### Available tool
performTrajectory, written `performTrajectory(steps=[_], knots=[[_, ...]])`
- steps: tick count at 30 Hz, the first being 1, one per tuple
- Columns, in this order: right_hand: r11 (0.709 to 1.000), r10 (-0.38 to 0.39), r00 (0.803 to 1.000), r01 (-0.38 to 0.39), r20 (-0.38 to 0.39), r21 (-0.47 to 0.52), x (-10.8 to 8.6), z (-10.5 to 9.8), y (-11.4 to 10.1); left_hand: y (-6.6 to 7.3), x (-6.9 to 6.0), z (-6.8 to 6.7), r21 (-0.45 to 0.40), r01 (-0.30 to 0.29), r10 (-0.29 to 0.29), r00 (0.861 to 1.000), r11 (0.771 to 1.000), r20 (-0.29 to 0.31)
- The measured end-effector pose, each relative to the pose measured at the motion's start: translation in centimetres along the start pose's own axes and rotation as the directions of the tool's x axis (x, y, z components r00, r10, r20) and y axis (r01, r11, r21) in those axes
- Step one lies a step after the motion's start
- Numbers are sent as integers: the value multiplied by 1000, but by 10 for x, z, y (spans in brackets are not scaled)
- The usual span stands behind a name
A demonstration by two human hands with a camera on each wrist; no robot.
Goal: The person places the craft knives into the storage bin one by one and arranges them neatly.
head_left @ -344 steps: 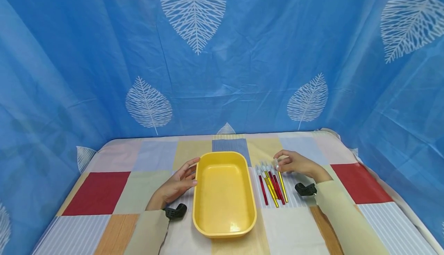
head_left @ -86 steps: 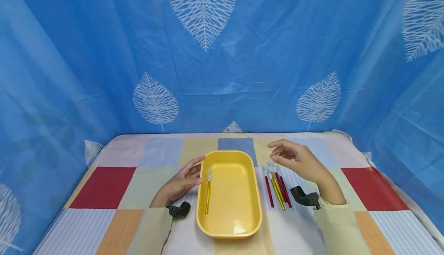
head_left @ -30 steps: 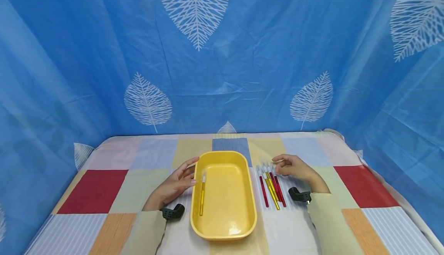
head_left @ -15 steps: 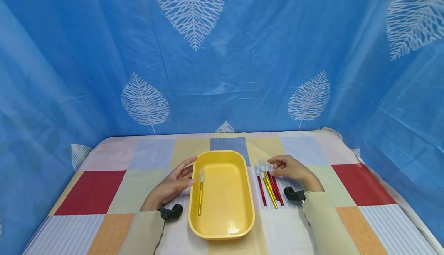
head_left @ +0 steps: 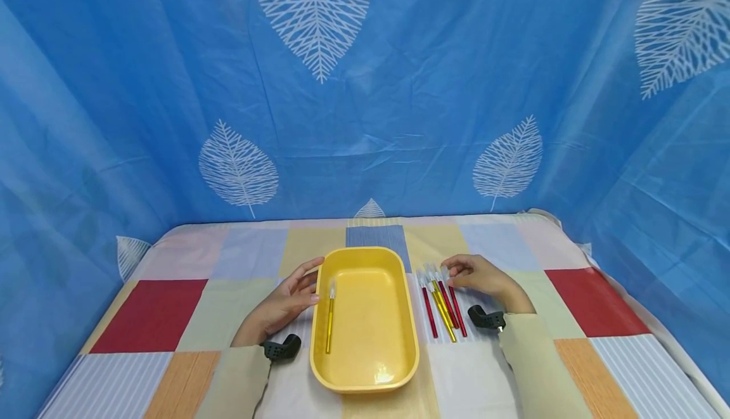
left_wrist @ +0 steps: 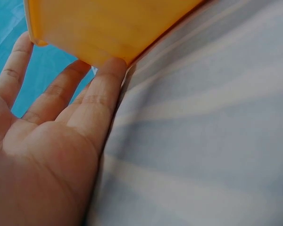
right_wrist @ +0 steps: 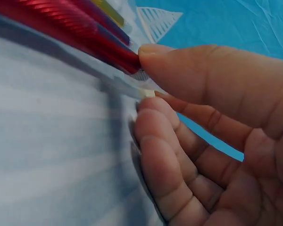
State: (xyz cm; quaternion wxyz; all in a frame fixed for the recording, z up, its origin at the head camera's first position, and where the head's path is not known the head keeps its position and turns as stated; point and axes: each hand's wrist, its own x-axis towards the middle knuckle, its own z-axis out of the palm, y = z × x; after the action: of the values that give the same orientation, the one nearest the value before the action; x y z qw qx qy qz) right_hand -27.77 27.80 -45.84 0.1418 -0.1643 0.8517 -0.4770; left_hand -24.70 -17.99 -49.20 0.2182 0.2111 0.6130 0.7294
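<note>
Right hand: thumb and fingers are clamping together on one red pen-shaped tool, pinching near its clear-capped far end; the tool's red shank is pointing toward the near side.
Left hand: fingers are standing apart and slightly bent; fingertips are touching the left side of the yellow tray, at its rim and outer wall.
Red tools: a second one is lying at the left edge of the group; another is lying just left of the pinched one, all to the right of the tray.
Yellow tools: these are lying between the red ones, crowding together, with clear caps facing far.
Tray: it is sitting in the middle, its long sides running near to far; a single yellow tool is lying inside, along the left wall, cap facing far.
Wrists: black devices are sitting at both; pale sleeves are covering the forearms.
Cloth: patchwork squares are covering the table; a blue leaf-printed curtain is hanging beyond.
</note>
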Motion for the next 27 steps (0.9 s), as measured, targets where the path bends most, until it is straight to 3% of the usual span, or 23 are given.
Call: performTrajectory(steps=[7, 10, 17, 27], knots=[[989, -40, 998, 32, 50, 147, 0, -11, 10, 1, 2, 1, -13, -6, 6, 1000, 1000, -9], [984, -36, 999, 30, 29, 176, 0, -12, 10, 1, 2, 1, -14, -4, 4, 1000, 1000, -13], [964, 55, 998, -42, -40, 262, 2, -10, 5, 0, 2, 1, -1, 12, -12, 1000, 1000, -26], [965, 33, 991, 4, -133, 264, -1, -11, -5, 1, 1, 3, 6, 28, -28, 999, 1000, -44]])
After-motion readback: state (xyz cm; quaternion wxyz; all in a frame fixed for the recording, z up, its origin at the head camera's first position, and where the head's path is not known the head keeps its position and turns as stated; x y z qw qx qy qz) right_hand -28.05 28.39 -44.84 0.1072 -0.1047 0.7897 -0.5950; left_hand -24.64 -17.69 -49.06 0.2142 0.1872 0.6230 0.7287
